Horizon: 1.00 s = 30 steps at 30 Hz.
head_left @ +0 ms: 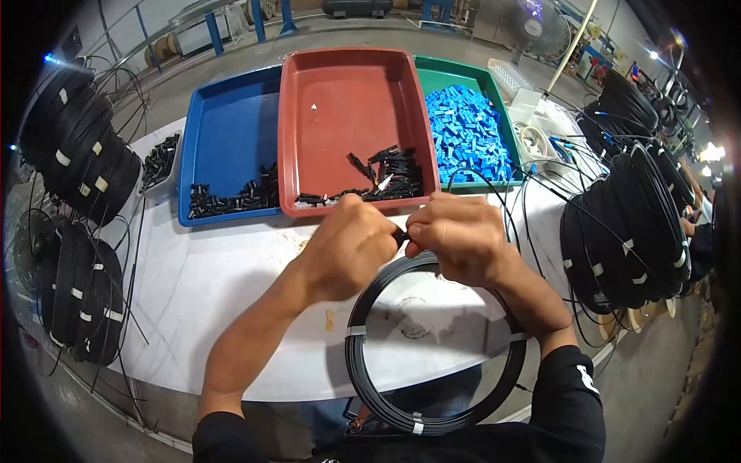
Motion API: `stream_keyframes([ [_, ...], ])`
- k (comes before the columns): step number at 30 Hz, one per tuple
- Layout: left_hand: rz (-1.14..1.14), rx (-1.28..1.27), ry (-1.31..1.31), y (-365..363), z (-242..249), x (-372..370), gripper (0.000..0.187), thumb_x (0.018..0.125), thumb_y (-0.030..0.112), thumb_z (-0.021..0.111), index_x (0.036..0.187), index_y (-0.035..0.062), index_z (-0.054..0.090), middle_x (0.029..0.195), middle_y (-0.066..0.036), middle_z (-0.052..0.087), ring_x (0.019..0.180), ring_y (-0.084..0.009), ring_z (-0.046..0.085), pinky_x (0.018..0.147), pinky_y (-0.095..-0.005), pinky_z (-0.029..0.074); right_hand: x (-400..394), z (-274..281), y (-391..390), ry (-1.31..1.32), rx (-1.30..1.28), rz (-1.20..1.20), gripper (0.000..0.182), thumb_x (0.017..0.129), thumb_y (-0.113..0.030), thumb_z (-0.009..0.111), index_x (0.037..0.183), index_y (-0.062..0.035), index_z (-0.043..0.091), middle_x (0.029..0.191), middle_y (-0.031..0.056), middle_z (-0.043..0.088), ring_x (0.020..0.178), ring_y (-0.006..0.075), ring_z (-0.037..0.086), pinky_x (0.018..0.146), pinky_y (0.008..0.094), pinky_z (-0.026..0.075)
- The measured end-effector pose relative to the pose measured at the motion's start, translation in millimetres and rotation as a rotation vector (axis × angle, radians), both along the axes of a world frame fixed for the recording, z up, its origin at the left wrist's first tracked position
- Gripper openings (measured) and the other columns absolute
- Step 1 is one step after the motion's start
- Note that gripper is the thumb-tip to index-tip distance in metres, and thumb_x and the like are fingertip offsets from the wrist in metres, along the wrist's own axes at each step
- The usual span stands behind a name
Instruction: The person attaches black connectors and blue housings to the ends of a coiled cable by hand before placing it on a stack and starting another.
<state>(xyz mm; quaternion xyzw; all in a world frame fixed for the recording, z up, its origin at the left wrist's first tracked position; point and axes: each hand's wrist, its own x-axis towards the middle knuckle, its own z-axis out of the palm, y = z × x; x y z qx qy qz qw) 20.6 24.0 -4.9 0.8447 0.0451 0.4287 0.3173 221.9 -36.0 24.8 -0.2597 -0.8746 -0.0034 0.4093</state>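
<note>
My left hand (351,247) and my right hand (463,235) meet above the table, both with closed fingers. Between them shows a small black connector piece (400,237), mostly hidden by the fingers. The left hand is wrapped round one side of it, and the right thumb and fingers pinch the other side. A thin black cable (494,184) arcs up behind the right hand. Below my hands, a coil of black cable (357,370) bound with white tape leans over the table's front edge, partly covered by the right forearm.
A red tray (340,100) holds black parts, flanked by a blue tray (224,131) with more of them and a green tray (432,69) full of blue clips (467,131). Stacked cable coils stand left (77,147) and right (629,231). A small bin (160,166) sits left.
</note>
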Motion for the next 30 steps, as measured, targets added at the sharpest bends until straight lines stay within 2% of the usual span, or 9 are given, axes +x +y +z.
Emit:
stream_keyframes([
  [2, 0.257, 0.118, 0.325, -11, 24, -1, 0.028, 0.07, 0.024, 0.056, 0.053, 0.0032, 0.054, 0.047, -0.011, 0.051, 0.044, -0.0282, 0.052, 0.047, -0.0404, 0.042, -6, 5, -9, 0.17, -0.328, -0.065, 0.021, 0.067, 0.014, 0.067, 0.075, 0.0002, 0.054, 0.07, 0.0111, 0.063, 0.065, 0.026, 0.064, 0.058, 0.0346, 0.049],
  [5, 0.408, 0.375, 0.395, -11, 16, 2, 0.023, 0.063, 0.026, 0.057, 0.053, 0.0063, 0.06, 0.044, -0.012, 0.051, 0.039, -0.0304, 0.053, 0.044, -0.0426, 0.043, -3, 13, -3, 0.234, -0.827, -0.017, 0.018, 0.071, 0.02, 0.059, 0.073, 0.0046, 0.049, 0.069, 0.0132, 0.064, 0.07, 0.0096, 0.064, 0.062, 0.0274, 0.052],
  [8, 0.435, 0.521, 0.459, -4, 16, -2, 0.023, 0.061, 0.025, 0.056, 0.051, 0.0049, 0.057, 0.044, -0.014, 0.048, 0.039, -0.0321, 0.05, 0.042, -0.0411, 0.042, -5, 7, -3, 0.292, -0.808, 0.019, 0.017, 0.072, 0.019, 0.06, 0.078, 0.0034, 0.055, 0.071, 0.0122, 0.067, 0.07, 0.0181, 0.068, 0.062, 0.0311, 0.051],
  [12, 0.22, 0.287, 0.312, 7, 25, -10, 0.027, 0.064, 0.025, 0.054, 0.049, 0.0034, 0.048, 0.045, -0.013, 0.047, 0.037, -0.0276, 0.046, 0.041, -0.037, 0.036, -7, -2, 4, 0.01, 0.09, -0.001, 0.019, 0.073, 0.007, 0.072, 0.076, -0.0042, 0.057, 0.081, 0.0081, 0.065, 0.064, 0.0235, 0.06, 0.056, 0.0325, 0.046],
  [15, -0.294, -0.471, 0.279, 3, 29, -11, 0.04, 0.081, 0.025, 0.044, 0.051, -0.0002, 0.036, 0.046, -0.012, 0.036, 0.042, -0.0213, 0.032, 0.044, -0.0336, 0.03, -9, -6, 11, 0.01, 0.345, 0.079, 0.021, 0.071, -0.001, 0.073, 0.073, -0.0054, 0.053, 0.08, 0.0077, 0.06, 0.062, 0.019, 0.055, 0.052, 0.0311, 0.041],
  [18, -0.117, -0.45, 0.132, -11, 19, -4, 0.04, 0.081, 0.025, 0.046, 0.051, -0.001, 0.039, 0.046, -0.013, 0.036, 0.041, -0.0212, 0.034, 0.044, -0.034, 0.031, -5, -4, 12, -0.053, 0.434, 0.073, 0.023, 0.07, 0.0, 0.072, 0.073, -0.005, 0.051, 0.08, 0.0072, 0.059, 0.06, 0.0191, 0.053, 0.051, 0.0308, 0.04],
  [20, -0.041, -0.325, 0.073, -5, 19, -2, 0.038, 0.078, 0.024, 0.049, 0.05, -0.0013, 0.044, 0.045, -0.013, 0.038, 0.039, -0.0226, 0.039, 0.043, -0.0348, 0.033, -5, -6, 7, -0.031, 0.347, 0.086, 0.022, 0.069, 0.005, 0.07, 0.073, -0.0053, 0.051, 0.08, 0.008, 0.061, 0.06, 0.0203, 0.057, 0.051, 0.0329, 0.042],
  [27, 0.403, 0.568, 0.37, 1, 12, -2, 0.017, 0.056, 0.021, 0.06, 0.052, 0.0047, 0.059, 0.048, -0.012, 0.055, 0.041, -0.0329, 0.052, 0.043, -0.0386, 0.042, -11, 5, -8, 0.198, -0.699, -0.121, 0.023, 0.072, 0.018, 0.061, 0.085, 0.0013, 0.054, 0.077, 0.015, 0.066, 0.076, 0.0344, 0.07, 0.065, 0.0388, 0.054],
  [30, 0.263, 0.328, 0.483, 13, 23, -12, 0.018, 0.061, 0.022, 0.058, 0.054, 0.0048, 0.059, 0.049, -0.014, 0.056, 0.042, -0.0336, 0.052, 0.046, -0.0418, 0.043, -16, -6, -3, 0.11, -0.376, -0.087, 0.023, 0.073, 0.014, 0.066, 0.089, 0.0001, 0.056, 0.089, 0.0161, 0.067, 0.077, 0.0328, 0.069, 0.064, 0.0395, 0.054],
])
